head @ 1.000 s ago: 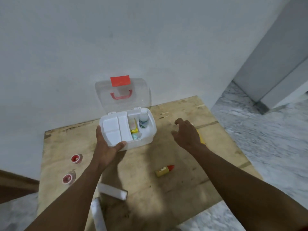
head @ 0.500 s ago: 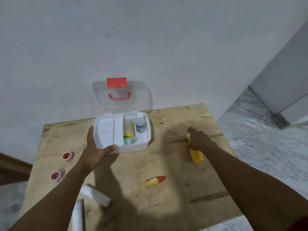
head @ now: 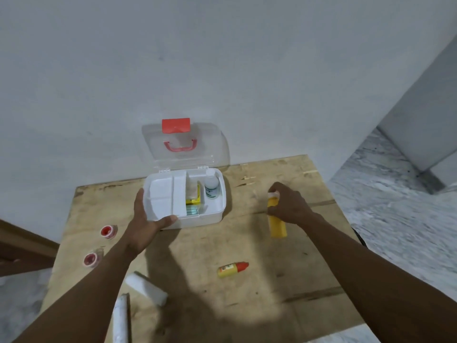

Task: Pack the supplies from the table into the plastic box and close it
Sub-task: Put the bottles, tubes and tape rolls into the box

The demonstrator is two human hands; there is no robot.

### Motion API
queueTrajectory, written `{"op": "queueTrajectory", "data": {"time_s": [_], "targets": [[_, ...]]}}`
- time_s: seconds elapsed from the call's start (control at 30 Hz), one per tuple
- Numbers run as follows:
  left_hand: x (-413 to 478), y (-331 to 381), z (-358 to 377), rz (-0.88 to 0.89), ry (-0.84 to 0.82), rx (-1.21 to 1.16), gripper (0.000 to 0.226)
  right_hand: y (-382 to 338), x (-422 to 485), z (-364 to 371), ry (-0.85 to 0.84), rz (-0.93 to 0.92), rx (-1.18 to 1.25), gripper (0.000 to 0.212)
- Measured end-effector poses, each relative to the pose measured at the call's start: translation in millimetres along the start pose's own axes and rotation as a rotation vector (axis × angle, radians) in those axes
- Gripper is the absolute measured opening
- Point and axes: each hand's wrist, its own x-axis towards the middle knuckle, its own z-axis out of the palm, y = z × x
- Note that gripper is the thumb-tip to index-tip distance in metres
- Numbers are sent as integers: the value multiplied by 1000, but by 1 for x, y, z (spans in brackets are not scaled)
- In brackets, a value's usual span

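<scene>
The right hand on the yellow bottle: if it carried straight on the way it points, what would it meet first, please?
Probably the open plastic box, at its right wall; the right hand, gripping the yellow bottle, points left toward it, though depth is uncertain.

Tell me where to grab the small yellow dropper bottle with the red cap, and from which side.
Take the small yellow dropper bottle across its yellow body, coming from above. It lies flat on the table, red cap pointing right, with open space all around it, so finger and thumb can probably pinch its long sides; the tapered cap would likely slip.

You have 1 head view, looking forward and down, close over the wooden table [head: 247,305] against a wall [head: 222,58].
</scene>
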Motion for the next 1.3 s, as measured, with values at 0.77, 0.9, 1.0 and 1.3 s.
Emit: {"op": "queueTrajectory", "data": {"time_s": [0.77, 0.9, 1.0, 1.3], "targets": [[6, -9, 2, 191, 56, -45, 102, -141, -36, 49, 432, -306, 254, 45], [7, -7, 1, 203, 56, -46, 94, -133, -17, 67, 408, -357, 124, 45], [6, -7, 2, 246, 30, -48, 88, -130, -7, 79, 370, -393, 30, 44], [11, -14, 0, 233, 16, -24, 99, -125, 13, 103, 288, -488, -143, 44]]}}
